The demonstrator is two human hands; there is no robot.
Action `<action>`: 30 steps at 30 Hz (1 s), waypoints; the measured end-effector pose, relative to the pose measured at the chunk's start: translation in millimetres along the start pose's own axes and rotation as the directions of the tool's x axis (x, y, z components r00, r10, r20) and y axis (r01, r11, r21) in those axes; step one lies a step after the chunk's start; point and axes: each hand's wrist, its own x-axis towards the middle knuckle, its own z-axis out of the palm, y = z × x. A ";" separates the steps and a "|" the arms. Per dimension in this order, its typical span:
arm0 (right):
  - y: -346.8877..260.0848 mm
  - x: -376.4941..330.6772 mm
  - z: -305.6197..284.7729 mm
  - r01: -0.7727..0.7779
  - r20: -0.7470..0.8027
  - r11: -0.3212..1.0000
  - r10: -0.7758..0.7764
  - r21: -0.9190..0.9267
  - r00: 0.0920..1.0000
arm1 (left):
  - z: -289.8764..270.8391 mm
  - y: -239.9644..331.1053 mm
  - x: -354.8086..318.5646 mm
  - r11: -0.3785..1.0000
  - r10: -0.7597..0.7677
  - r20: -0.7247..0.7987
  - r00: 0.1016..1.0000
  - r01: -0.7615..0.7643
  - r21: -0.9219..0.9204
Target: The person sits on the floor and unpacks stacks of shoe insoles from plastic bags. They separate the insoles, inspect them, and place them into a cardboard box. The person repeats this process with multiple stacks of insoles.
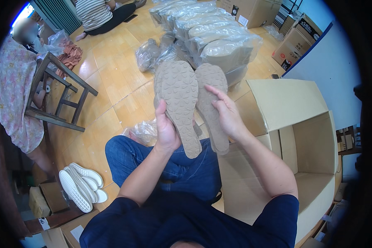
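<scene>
Above my lap, my left hand [168,131] grips a tan shoe sole [178,97] with a raised pattern facing up; its thumb lies along the left edge. More soles seem stacked beneath it. My right hand [226,113] holds a second tan sole [213,84] from its right side, with the index finger extended across its surface. The two soles stand side by side, toe ends away from me, the left one partly in front. Fingers under both soles are hidden.
Clear plastic bags of tan soles [227,49] stand in a row ahead. An open cardboard box [293,99] is at my right. White soles [76,188] lie at left, near a wooden stool [62,91]. Two people sit farther off at left.
</scene>
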 end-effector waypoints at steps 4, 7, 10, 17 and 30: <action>-3.9 -7.7 10.3 0.037 0.053 0.998 -0.040 0.058 0.998 | 18.1 -15.9 4.0 0.966 0.201 -0.253 0.946 -0.149 0.212; -10.3 -3.6 10.0 0.056 -0.070 0.983 -0.045 0.172 0.997 | 11.6 -10.5 3.3 0.967 0.134 -0.220 0.966 -0.079 0.244; -14.4 2.9 4.1 0.043 -0.244 0.958 0.029 0.283 0.969 | -2.0 4.8 -2.8 0.995 0.013 -0.050 0.999 -0.008 0.101; -3.5 -8.6 17.4 0.119 -0.106 0.978 -0.101 0.174 0.989 | 12.3 -6.8 0.2 0.995 0.072 -0.057 0.996 -0.076 -0.069; -6.9 -1.2 0.4 0.140 -0.189 0.978 -0.109 0.156 0.976 | -25.9 8.1 5.2 0.961 0.167 -0.226 0.960 -0.107 0.255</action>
